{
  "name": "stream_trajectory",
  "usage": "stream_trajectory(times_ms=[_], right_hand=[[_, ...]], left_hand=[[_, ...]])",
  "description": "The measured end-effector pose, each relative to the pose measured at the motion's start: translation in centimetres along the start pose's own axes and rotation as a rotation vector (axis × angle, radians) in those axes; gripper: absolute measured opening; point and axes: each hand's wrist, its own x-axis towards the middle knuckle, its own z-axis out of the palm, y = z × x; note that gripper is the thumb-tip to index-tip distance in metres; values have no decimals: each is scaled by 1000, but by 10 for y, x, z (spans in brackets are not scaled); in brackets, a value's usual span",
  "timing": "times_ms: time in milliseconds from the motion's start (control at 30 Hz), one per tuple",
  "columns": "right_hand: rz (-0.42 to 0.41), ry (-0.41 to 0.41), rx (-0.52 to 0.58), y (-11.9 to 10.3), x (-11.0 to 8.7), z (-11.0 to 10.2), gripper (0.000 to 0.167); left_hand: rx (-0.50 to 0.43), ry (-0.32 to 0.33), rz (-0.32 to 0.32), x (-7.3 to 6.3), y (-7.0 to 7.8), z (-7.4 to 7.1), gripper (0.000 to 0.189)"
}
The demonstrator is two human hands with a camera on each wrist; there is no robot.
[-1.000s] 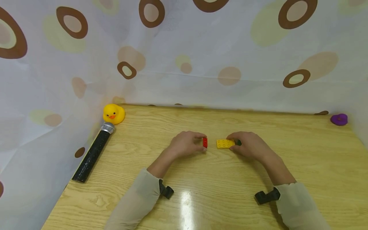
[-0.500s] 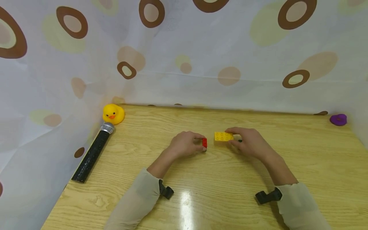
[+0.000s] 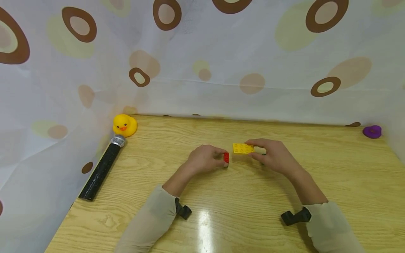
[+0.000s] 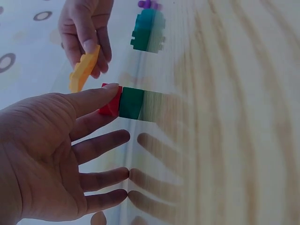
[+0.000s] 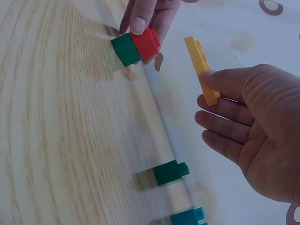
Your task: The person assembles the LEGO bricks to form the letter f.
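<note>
My left hand (image 3: 204, 159) pinches a red toy building brick (image 3: 226, 158) between thumb and index finger. Under that brick sits a green one (image 5: 125, 49), low at the tabletop, and the other left fingers are spread. To the right, the thumb and index finger of my right hand (image 3: 275, 154) hold a thin yellow building brick (image 3: 243, 148) by one end. It is raised, its free end just beyond the red brick. In the right wrist view, a second green brick (image 5: 168, 173) and a blue brick (image 5: 187, 217) stand on the table; the right hand mostly hides them from the head camera.
A yellow rubber duck (image 3: 125, 125) stands in the back left corner, with a black microphone (image 3: 102, 168) lying in front of it. A small purple duck (image 3: 372, 131) is at the back right. Patterned cloth (image 3: 221, 98) borders the wooden table (image 3: 240, 218).
My right hand has lifted the yellow brick and carried it left and slightly back, towards the red brick. My left hand has stayed nearly still.
</note>
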Motion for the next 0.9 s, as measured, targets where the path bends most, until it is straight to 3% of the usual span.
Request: stream_trajectory(times_ms=[533, 900], right_hand=[[-22, -41, 81, -14, 2, 15, 39], [-29, -67, 79, -16, 4, 25, 39]], left_hand=[[4, -10, 21, 2, -4, 2, 54], [-70, -40, 10, 2, -5, -2, 58]])
